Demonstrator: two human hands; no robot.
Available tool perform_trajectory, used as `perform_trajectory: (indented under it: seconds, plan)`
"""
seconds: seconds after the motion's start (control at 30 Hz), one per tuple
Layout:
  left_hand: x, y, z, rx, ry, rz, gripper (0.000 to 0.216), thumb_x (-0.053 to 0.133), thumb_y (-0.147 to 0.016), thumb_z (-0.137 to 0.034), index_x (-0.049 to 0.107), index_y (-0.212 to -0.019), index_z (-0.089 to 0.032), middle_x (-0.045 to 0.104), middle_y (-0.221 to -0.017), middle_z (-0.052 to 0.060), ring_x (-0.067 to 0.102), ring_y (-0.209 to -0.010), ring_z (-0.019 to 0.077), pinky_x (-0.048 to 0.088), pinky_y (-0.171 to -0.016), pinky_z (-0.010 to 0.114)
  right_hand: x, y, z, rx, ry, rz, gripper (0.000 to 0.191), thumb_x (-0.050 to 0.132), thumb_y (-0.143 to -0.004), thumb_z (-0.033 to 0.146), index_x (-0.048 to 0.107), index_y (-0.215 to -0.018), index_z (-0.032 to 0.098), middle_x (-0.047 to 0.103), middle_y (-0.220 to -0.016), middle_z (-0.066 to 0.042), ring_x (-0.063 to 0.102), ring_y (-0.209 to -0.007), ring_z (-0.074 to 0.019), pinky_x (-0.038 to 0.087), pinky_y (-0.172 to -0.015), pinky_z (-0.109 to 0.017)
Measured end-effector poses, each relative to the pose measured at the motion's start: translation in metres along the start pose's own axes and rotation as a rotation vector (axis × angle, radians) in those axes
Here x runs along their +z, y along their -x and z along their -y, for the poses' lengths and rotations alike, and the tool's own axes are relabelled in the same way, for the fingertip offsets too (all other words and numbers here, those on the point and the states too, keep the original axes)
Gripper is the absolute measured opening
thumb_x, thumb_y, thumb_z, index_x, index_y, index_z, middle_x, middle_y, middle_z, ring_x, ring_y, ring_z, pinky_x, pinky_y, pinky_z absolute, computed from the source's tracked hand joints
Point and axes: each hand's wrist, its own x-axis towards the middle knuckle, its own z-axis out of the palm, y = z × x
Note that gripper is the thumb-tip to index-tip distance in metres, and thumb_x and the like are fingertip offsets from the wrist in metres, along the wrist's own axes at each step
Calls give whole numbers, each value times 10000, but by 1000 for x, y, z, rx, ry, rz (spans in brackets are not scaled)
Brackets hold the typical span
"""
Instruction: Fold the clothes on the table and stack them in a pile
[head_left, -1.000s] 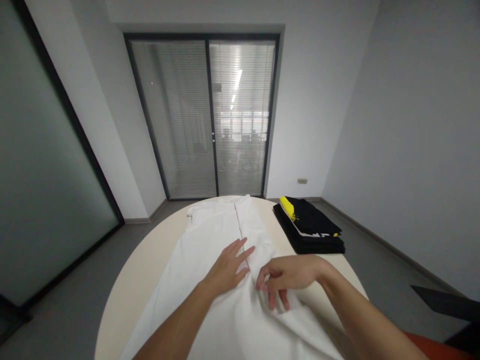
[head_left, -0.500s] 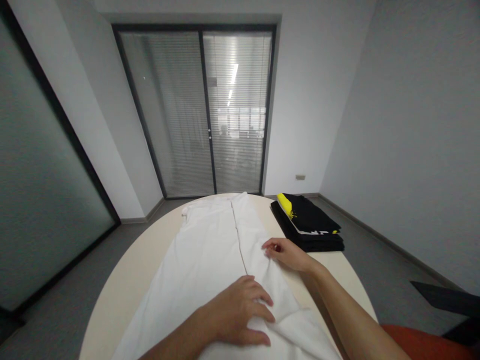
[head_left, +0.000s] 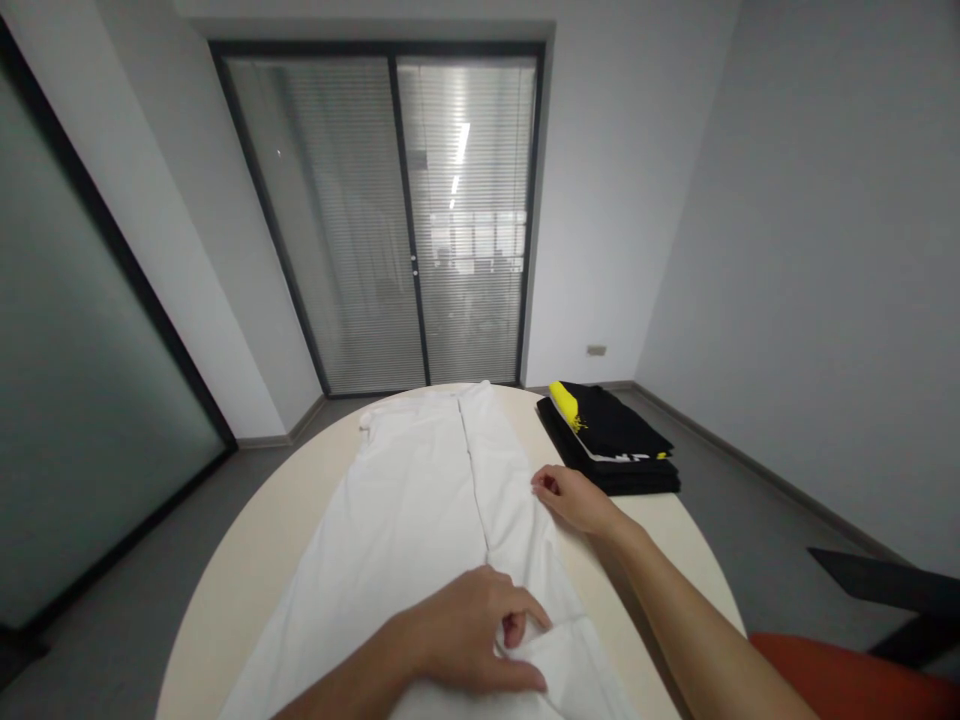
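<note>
A white garment [head_left: 397, 500] lies lengthwise over the table, its right side folded inward as a long strip. My left hand [head_left: 484, 630] is on the near part of this strip, fingers curled and thumb below, with white cloth bunched between them. Farther up, my right hand [head_left: 574, 500] has its fingers closed at the strip's right edge; the cloth inside them is mostly hidden. Beyond my right hand, a stack of folded black clothes [head_left: 615, 430] with yellow and white prints sits on the table's right side.
The round cream table [head_left: 217, 600] carries everything. An orange chair seat [head_left: 840, 680] with a dark part beside it stands at the lower right. Behind the table are glass doors [head_left: 382, 230] with blinds, and white walls.
My left hand's fingers have curled in, drawing the near flap of white cloth inward. My right hand has shifted slightly toward the garment's edge. The view has moved a little.
</note>
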Motion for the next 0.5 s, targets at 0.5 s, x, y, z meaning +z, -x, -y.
perform_trajectory:
  seconds: [0.5]
  plan:
    - [-15, 11, -19, 1, 297, 215, 338, 678, -730, -173, 725, -1062, -209, 720, -856, -3, 664, -738, 135, 508, -710, 214, -6, 5, 24, 181, 147, 46, 333, 571, -899, 456, 657, -742, 174, 707, -743, -58, 608, -672, -159, 337, -584, -245]
